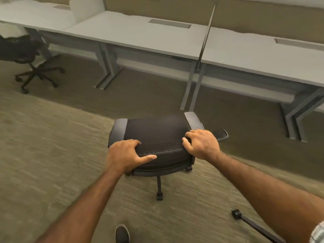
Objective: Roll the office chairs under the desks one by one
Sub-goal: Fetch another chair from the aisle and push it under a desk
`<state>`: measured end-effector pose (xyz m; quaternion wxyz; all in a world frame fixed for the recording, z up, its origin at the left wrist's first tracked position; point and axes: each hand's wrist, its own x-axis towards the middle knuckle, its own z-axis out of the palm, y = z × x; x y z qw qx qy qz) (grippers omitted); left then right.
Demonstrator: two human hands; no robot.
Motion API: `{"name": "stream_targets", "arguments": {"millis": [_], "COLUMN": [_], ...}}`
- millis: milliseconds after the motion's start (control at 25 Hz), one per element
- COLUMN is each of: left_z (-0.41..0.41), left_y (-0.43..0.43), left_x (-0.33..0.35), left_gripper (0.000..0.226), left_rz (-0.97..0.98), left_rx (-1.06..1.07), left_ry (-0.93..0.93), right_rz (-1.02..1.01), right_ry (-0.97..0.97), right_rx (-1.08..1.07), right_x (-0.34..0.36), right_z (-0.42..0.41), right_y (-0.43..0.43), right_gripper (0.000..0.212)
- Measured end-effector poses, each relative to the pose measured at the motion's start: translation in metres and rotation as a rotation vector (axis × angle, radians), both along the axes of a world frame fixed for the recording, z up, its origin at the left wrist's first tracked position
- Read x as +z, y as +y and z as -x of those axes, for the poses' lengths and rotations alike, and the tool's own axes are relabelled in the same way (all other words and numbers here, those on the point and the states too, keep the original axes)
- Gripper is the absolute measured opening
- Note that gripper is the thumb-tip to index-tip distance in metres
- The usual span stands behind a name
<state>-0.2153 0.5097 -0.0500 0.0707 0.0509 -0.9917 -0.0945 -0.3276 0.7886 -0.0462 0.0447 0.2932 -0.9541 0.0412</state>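
A black office chair (154, 132) with grey armrests stands on the carpet in front of me, its seat facing the desks. My left hand (125, 155) grips the left end of its mesh backrest top. My right hand (201, 144) grips the right end of that edge. A row of grey desks (133, 32) runs across the far side. The chair sits short of the middle desk, out in the open floor. A second black office chair (21, 50) is partly under the left desk.
Grey metal desk legs (191, 88) stand ahead to the right of the chair, and another pair (107, 67) to the left. A thin divider panel (207, 32) separates two desks. A caster and leg of another chair base (236, 213) lie at the lower right. My shoe (122, 234) shows below.
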Motion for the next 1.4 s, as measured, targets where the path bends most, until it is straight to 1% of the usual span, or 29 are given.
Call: {"name": "stream_targets", "arguments": {"millis": [120,240,360,440,520,600,640,720,1040,1200,1280,1400], "left_z": [0.035,0.069,0.103,0.123,0.146,0.17,0.18,0.196,0.275,0.332,0.366,0.41], "left_y": [-0.047,-0.097,-0.155,-0.192,-0.233,-0.27,-0.286,-0.319,-0.434,-0.5,-0.534,-0.58], "left_x": [-0.005,-0.005,-0.002,0.0,0.007,0.015,0.017,0.018,0.015,0.009,0.007,0.008], "left_gripper": [0.107,0.106,0.111,0.115,0.118,0.119,0.119,0.12,0.117,0.11,0.108,0.108], "left_rz": [-0.021,0.001,0.006,-0.02,-0.055,-0.041,-0.028,-0.024,-0.043,-0.037,-0.019,0.012], "left_rx": [0.017,0.004,-0.008,-0.035,-0.066,-0.088,-0.094,-0.089,-0.057,-0.062,-0.092,-0.144], "left_ry": [0.016,0.032,0.008,-0.021,-0.061,-0.092,-0.102,-0.12,-0.084,-0.06,-0.046,-0.095], "right_rz": [0.016,0.003,0.023,0.013,-0.02,-0.078,-0.108,-0.161,-0.118,-0.072,-0.054,-0.027], "right_ry": [0.033,0.067,0.079,0.023,-0.095,-0.219,-0.258,-0.268,-0.162,-0.108,-0.063,-0.034], "right_rx": [0.02,0.035,0.062,0.096,0.144,0.202,0.217,0.233,0.248,0.245,0.231,0.199], "right_x": [-0.005,-0.007,-0.006,-0.005,0.001,0.013,0.018,0.024,0.022,0.016,0.008,-0.006], "right_z": [0.037,0.07,0.103,0.123,0.146,0.173,0.185,0.207,0.284,0.337,0.364,0.397], "right_y": [-0.044,-0.095,-0.147,-0.179,-0.213,-0.24,-0.25,-0.272,-0.381,-0.442,-0.473,-0.516], "right_gripper": [0.062,0.067,0.075,0.08,0.086,0.095,0.099,0.104,0.099,0.1,0.096,0.087]}}
